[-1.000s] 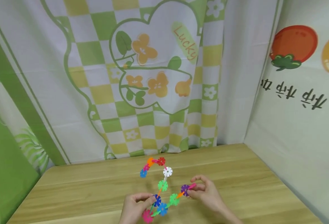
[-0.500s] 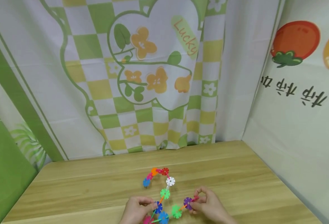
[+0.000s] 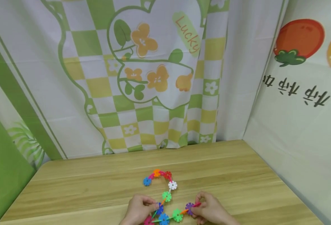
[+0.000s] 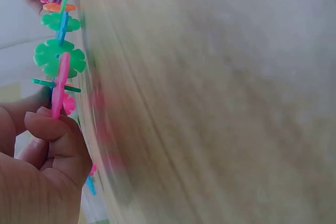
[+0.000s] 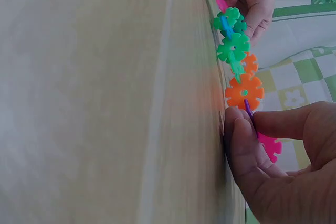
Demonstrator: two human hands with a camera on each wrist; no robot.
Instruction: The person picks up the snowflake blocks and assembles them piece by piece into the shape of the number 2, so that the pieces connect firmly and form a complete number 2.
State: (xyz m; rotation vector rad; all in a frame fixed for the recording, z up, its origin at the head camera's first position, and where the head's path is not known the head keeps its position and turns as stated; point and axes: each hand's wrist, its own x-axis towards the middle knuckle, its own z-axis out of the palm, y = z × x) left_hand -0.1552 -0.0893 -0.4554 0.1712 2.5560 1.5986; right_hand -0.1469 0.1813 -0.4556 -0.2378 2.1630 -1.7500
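A chain of interlocking plastic snowflake discs (image 3: 177,215) lies low over the table, bent like a figure 2. My left hand (image 3: 139,208) pinches its dark blue disc (image 3: 160,208) between thumb and fingers, near the pink disc (image 3: 149,221) at the lower left bend. With thumb and fingers, my right hand (image 3: 212,210) pinches the purple disc (image 3: 189,208), beside a pink disc (image 5: 271,146) at that end. Beyond the hands, the curved top runs through a white disc (image 3: 172,185) and an orange disc (image 3: 157,172) to a light blue disc (image 3: 147,181).
The wood-grain table (image 3: 98,175) extends on all visible sides of the chain. A green-and-white checked curtain (image 3: 154,118) hangs at the back edge. A white cloth with fruit prints (image 3: 292,125) covers the right side.
The chain and both hands have come lower in the head view, partly as the view tilted up. The curved top now lies flatter on the table. Both hands keep their grip.
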